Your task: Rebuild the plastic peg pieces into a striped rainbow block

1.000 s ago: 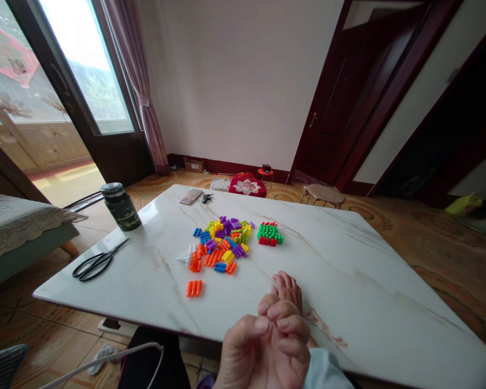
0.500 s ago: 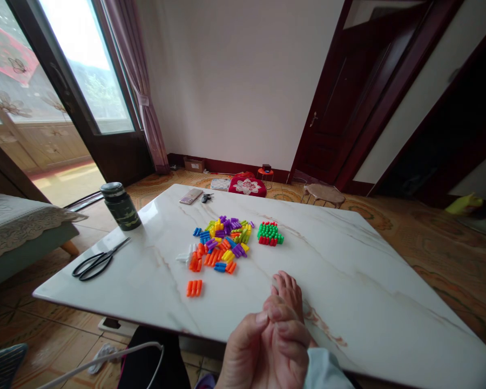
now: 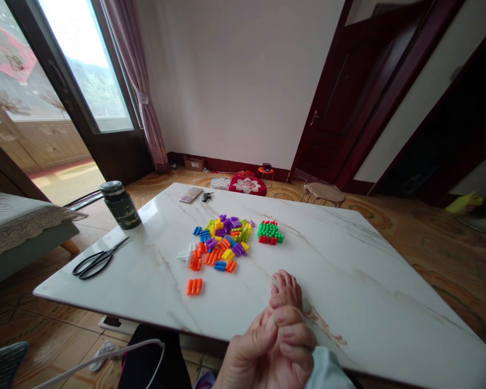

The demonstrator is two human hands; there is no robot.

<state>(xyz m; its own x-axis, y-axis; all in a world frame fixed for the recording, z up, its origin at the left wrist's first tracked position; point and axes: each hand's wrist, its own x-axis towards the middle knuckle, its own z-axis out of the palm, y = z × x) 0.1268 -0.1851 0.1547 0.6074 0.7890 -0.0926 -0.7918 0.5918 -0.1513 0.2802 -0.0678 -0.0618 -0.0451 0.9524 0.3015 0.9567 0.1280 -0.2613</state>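
Observation:
My left hand (image 3: 273, 346) is raised close to the camera at the bottom middle, palm toward me. Its fingers are curled and the thumb presses against the index fingertip, with nothing seen between them. Behind it my right hand (image 3: 288, 289) lies on the white marble-patterned table (image 3: 348, 281), fingers stretched out, partly hidden by the left. Ahead is a loose pile of colourful plastic connector pieces (image 3: 221, 243). Right of the pile sits a green and red block of joined pieces (image 3: 270, 232). An orange piece (image 3: 194, 287) lies apart, nearer the front edge.
Black-handled scissors (image 3: 99, 260) lie at the table's left, below a dark camouflage canister (image 3: 120, 205). A phone (image 3: 190, 195) and keys (image 3: 206, 196) are at the far edge. A white cable (image 3: 105, 359) hangs at lower left. Beyond the table stands a stool (image 3: 324, 193).
My left hand has shifted slightly to the right, its thumb still pressed to the fingers. My right hand stays flat on the table, and the plastic pieces have not moved.

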